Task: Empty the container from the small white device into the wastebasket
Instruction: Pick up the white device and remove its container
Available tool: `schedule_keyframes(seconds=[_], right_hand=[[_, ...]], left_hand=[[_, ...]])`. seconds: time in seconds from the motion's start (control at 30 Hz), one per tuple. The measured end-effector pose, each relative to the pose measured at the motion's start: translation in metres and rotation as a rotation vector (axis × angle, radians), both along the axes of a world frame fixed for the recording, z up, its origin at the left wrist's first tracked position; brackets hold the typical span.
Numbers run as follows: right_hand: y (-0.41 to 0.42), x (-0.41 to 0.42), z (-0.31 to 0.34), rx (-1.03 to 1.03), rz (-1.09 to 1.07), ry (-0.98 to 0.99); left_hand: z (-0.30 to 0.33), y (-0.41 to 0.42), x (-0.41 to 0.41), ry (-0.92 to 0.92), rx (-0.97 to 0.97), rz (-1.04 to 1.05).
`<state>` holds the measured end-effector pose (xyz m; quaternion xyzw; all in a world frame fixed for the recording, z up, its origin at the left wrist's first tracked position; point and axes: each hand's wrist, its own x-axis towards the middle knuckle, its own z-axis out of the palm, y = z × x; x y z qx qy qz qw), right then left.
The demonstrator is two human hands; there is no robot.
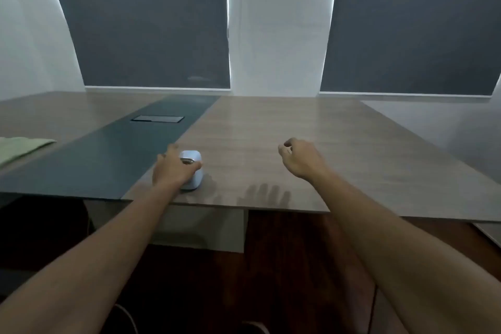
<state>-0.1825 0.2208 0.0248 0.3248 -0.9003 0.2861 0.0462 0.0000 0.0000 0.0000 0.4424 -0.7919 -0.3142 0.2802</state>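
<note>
Resting near the front edge of the wooden table: small white device, upright, beside a dark inlay strip. Left hand wrapped over its near side, fingers curled round the body. Right hand raised well apart, fingers loosely curled, thumb near forefinger, holding nothing visible. Green cloth at far left. Container apparently not yet removed; wastebasket not in view. Left to do, by judgement: removal, carrying, emptying.
</note>
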Motion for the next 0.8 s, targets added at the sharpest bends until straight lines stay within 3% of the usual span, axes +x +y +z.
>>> schedule_keyframes(seconds=[0.17,0.3,0.37,0.43,0.53,0.63,0.8], right_hand=[[-0.017,0.003,-0.011,-0.076,0.02,-0.011],[-0.034,0.01,-0.014,-0.191,0.069,-0.09],[-0.046,0.016,-0.015,-0.247,0.092,-0.265],[-0.054,0.025,-0.014,-0.289,0.116,-0.583],[-0.06,0.035,-0.014,-0.236,0.153,-0.905],[-0.062,0.033,-0.019,-0.265,0.193,-1.042],[-0.056,0.026,-0.023,-0.407,0.205,-1.077]], left_hand=[[-0.021,-0.008,-0.011,0.12,-0.013,0.044],[-0.017,-0.007,-0.025,0.239,0.166,0.122],[-0.016,-0.006,-0.032,0.332,0.339,0.103],[-0.013,-0.001,-0.039,0.41,0.496,0.033],[-0.013,0.01,-0.052,0.506,0.634,-0.074],[-0.01,0.026,-0.065,0.516,0.671,-0.178],[-0.003,0.046,-0.077,0.501,0.586,-0.256]])
